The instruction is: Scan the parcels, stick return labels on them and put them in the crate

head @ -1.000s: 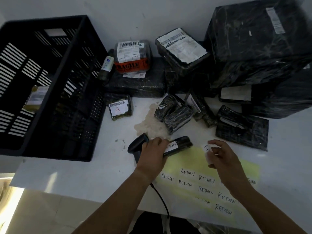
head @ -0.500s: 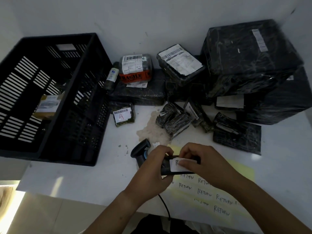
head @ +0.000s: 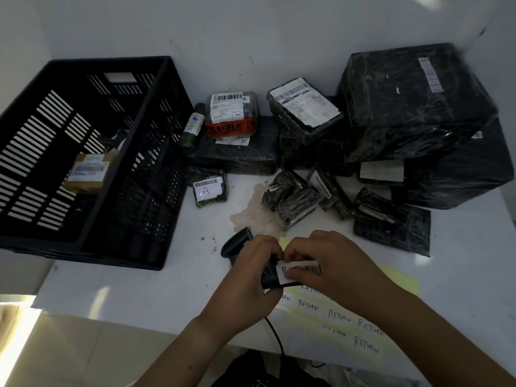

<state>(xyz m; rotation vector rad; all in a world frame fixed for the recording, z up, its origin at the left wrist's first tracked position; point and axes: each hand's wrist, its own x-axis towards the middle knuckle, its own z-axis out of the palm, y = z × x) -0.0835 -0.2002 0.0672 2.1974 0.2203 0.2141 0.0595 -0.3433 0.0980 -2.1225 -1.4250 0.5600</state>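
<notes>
Tabletop (head: 139,289): left hand (head: 245,280) grips parcel (head: 269,280) crosswise; right hand (head: 337,263) pinches return label (head: 300,270).

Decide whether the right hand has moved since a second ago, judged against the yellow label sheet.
Yes. The right hand moved left across the yellow label sheet to the small parcel in the left hand, pressing a RETURN label onto it.

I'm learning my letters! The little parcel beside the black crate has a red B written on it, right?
Not quite. The head view shows a red A, not a B, written on the little parcel beside the black crate.
</notes>
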